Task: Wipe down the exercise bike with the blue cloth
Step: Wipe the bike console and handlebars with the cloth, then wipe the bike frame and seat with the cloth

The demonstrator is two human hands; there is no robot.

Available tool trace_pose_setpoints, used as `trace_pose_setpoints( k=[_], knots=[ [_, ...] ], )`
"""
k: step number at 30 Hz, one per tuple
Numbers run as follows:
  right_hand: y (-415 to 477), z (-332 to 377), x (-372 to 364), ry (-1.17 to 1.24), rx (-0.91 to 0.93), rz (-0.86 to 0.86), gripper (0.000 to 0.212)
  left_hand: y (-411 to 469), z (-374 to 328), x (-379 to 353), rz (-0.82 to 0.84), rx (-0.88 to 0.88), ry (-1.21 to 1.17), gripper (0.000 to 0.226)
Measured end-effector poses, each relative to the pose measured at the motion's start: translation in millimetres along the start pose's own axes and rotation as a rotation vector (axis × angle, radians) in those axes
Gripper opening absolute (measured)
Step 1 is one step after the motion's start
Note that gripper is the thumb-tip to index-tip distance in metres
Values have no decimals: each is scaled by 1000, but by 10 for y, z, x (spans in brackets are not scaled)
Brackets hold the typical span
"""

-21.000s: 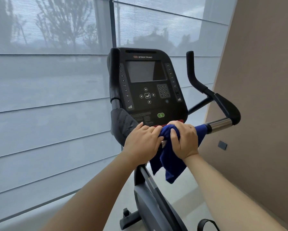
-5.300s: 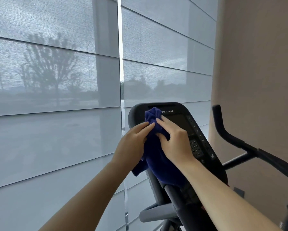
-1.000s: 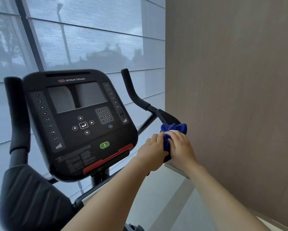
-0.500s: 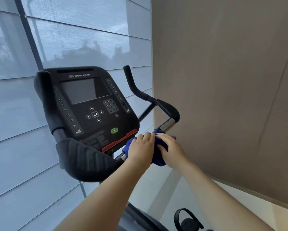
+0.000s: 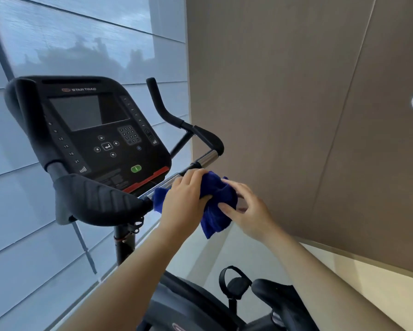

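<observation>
Blue cloth (image 5: 216, 206) sits bunched on the exercise bike (image 5: 100, 139) handlebar, at abt 5 o'clock from the console (image 5: 97, 130), w/ one corner hanging down below the bar. Left hand (image 5: 182, 199) lies over the cloth's left part, fingers curled down onto it and the bar, clenched on the fabric. Right hand (image 5: 244, 209) at 3 o'clock of the cloth, thumb and fingertips pinching its right edge, other fingers loosely spread. Chrome bar section (image 5: 206, 159) shows bare at 1 o'clock from the cloth, running up to the black right grip (image 5: 207, 138). Left padded grip (image 5: 97, 199) at 9 o'clock of the cloth, just beside it. Pedal w/ strap (image 5: 234, 283) low at 6 o'clock. Beige wall (image 5: 296, 103) on the right, shaded window (image 5: 81, 32) behind the console.
</observation>
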State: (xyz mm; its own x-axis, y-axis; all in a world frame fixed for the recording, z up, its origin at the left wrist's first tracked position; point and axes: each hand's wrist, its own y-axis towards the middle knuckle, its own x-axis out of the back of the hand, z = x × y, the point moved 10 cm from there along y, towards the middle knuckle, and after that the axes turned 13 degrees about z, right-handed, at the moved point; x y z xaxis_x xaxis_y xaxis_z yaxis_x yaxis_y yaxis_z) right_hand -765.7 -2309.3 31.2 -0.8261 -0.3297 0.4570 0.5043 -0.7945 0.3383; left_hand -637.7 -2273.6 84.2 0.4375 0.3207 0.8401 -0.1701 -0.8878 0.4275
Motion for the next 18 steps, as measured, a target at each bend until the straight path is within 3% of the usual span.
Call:
trace_pose_setpoints(
  k=[4, 11, 18],
  knots=[
    [-548, -191, 518, 42, -61, -54, 54, 52, -715, -418, 38, -93, -133, 39],
    [-1836, -549, 1950, 69, -108, -252, 37, 194, -2447, -1356, 247, -324, -257, 45],
    [-3124, -917, 3545, -31, -158, -379, 25, 426, -4198, -2352, 310, -431, -316, 47]
  ],
)
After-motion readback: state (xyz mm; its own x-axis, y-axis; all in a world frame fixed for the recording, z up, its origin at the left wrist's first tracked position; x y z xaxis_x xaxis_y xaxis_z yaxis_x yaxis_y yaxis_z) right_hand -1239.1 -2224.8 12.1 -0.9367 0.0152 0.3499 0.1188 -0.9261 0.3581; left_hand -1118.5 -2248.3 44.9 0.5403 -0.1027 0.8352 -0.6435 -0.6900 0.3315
